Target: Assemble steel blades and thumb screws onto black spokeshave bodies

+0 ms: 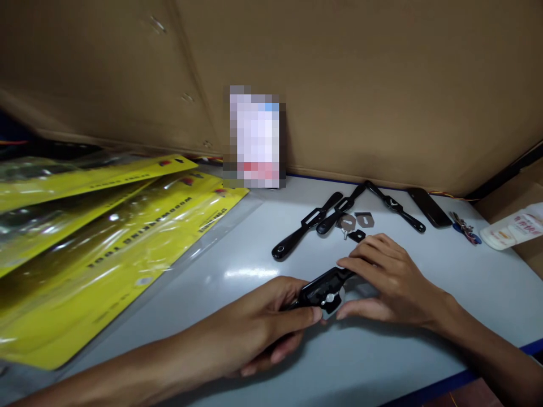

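Note:
My left hand [271, 322] is wrapped round one end of a black spokeshave [319, 289], its thumb pressed beside the blade and the small silver screw. The tool is held above the table, its blade side turned toward me. My right hand [390, 282] curls over the other handle, which is partly hidden by the fingers; its thumb sits apart, close to the blade. Just beyond lie loose metal blades [364, 219], a small screw [345, 233] and a black cap plate [357, 236].
Several black spokeshave bodies [292, 240] lie farther back on the grey table [237, 249]. Yellow blister packs [139, 254] cover the left side. A dark phone [429, 207], keys [465, 228] and a white bottle [511, 229] are at the right. Cardboard [360, 85] walls the back.

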Motion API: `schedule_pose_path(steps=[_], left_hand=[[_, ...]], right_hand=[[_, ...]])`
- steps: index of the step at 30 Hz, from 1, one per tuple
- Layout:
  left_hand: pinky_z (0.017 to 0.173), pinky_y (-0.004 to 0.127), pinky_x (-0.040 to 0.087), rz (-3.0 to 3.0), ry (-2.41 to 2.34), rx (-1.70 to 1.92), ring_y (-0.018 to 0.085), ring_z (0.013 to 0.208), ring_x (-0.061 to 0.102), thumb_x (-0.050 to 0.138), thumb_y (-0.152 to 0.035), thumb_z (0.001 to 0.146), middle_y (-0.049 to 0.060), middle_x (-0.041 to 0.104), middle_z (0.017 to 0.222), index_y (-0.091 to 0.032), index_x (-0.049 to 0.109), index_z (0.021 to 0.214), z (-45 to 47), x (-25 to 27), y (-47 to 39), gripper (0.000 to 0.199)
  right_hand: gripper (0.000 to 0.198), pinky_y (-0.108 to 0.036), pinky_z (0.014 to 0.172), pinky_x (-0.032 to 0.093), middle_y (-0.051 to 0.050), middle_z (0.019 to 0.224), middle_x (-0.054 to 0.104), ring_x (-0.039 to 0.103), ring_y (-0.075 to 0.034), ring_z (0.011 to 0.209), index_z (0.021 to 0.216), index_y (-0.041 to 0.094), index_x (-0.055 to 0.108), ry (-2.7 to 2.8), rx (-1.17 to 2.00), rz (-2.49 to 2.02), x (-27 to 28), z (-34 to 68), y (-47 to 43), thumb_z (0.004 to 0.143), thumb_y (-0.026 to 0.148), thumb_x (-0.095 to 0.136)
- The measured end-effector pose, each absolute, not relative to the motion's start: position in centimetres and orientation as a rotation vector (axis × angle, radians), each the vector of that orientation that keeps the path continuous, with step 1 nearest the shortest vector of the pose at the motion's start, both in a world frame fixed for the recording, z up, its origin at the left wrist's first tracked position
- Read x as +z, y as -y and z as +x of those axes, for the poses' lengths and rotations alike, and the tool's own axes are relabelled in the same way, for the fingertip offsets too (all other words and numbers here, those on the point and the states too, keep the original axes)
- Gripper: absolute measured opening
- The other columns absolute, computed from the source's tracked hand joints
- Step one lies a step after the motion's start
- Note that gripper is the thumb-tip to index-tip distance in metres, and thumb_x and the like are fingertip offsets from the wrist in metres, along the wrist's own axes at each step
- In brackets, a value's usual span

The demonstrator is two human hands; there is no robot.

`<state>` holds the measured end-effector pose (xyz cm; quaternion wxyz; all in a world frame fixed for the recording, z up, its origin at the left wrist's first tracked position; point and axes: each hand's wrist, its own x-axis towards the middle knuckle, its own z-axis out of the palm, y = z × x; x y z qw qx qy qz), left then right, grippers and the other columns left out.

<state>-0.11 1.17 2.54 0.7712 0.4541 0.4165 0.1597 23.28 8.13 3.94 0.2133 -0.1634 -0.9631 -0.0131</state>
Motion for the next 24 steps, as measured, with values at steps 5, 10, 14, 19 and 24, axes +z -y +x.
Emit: schedule_pose_path(steps=[5, 10, 14, 19, 24], left_hand=[[0.032, 0.021, 0.015, 1.007, -0.859, 0.357, 0.005, 0.030, 0.026, 0.061, -0.062, 0.087, -0.012, 0.047, 0.047, -0.022, 0.055, 0.088, 0.1, 2.1, -1.1, 0.041], [0.034, 0.020, 0.016, 1.047, -0.826, 0.373, 0.004, 0.031, 0.024, 0.059, -0.067, 0.085, -0.011, 0.051, 0.047, -0.019, 0.056, 0.088, 0.1, 1.7, -1.1, 0.048], [0.036, 0.020, 0.017, 1.065, -0.866, 0.362, 0.005, 0.033, 0.024, 0.058, -0.066, 0.086, -0.011, 0.052, 0.049, -0.020, 0.054, 0.086, 0.0, 1.8, -0.8, 0.046], [0.044, 0.022, 0.023, 1.176, -0.982, 0.405, 0.009, 0.045, 0.031, 0.056, -0.062, 0.088, -0.008, 0.045, 0.051, -0.022, 0.048, 0.068, 0.4, 2.6, -0.3, 0.046], [0.054, 0.024, 0.028, 1.192, -0.996, 0.454, 0.011, 0.053, 0.035, 0.056, -0.060, 0.086, -0.007, 0.044, 0.052, -0.021, 0.049, 0.067, 0.7, 2.9, -0.2, 0.044]], right_hand=[[0.054, -0.032, 0.065, 0.038, -0.004, 0.074, 0.060, 0.051, -0.018, 0.068, 0.091, 0.013, 0.068, 2.642, -0.104, -0.416, 3.1, 23.0, -8.0, 0.092, 0.066, 0.060], [0.049, -0.031, 0.062, 0.033, -0.001, 0.067, 0.057, 0.047, -0.016, 0.062, 0.081, 0.015, 0.066, 2.583, -0.156, -0.444, 2.9, 22.6, -7.4, 0.094, 0.062, 0.061], [0.041, -0.032, 0.061, 0.031, -0.001, 0.067, 0.055, 0.046, -0.017, 0.062, 0.081, 0.016, 0.065, 2.559, -0.158, -0.473, 2.8, 22.5, -7.0, 0.096, 0.054, 0.060], [0.036, -0.034, 0.062, 0.029, -0.001, 0.066, 0.052, 0.042, -0.018, 0.063, 0.080, 0.017, 0.065, 2.556, -0.233, -0.484, 2.8, 22.5, -6.6, 0.098, 0.048, 0.057], [0.042, -0.035, 0.060, 0.027, -0.002, 0.062, 0.051, 0.040, -0.019, 0.062, 0.077, 0.017, 0.065, 2.550, -0.349, -0.466, 2.7, 22.5, -6.4, 0.102, 0.048, 0.050]])
